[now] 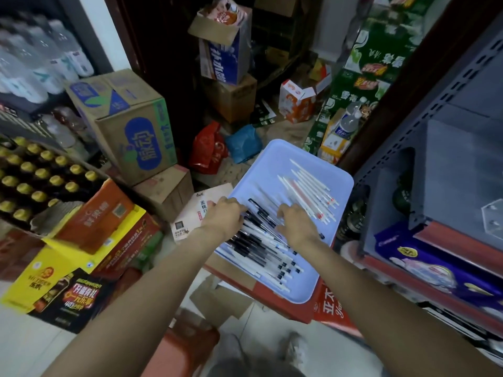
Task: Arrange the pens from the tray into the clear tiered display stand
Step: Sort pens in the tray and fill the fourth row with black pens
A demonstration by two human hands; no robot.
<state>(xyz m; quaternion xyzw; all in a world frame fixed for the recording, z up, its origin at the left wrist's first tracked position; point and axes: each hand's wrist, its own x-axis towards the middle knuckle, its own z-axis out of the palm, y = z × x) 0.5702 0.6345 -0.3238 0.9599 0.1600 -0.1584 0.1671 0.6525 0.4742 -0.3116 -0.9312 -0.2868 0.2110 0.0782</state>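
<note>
Both hands are reaching into a pale blue tray (304, 159) resting on red cartons in a crowded stockroom, where the pens are waiting to be sorted. The left hand (227, 217) is lying at about nine o'clock on the tray, its fingers curling down onto the black-capped pens (261, 248); the right hand (295, 223) is sitting near the centre, fingers spread over the same heap, though whether either grip is actually pinching a pen cannot be told. These pens are running with their long axes from ten o'clock to four o'clock, directly beneath both hands. A second row, the white pens (310, 190) with red tips, is lying at two o'clock from the right hand, the nearer of the two. A clear panel (492, 217), possibly the stand, is showing at three o'clock on the grey shelf (462, 148).
</note>
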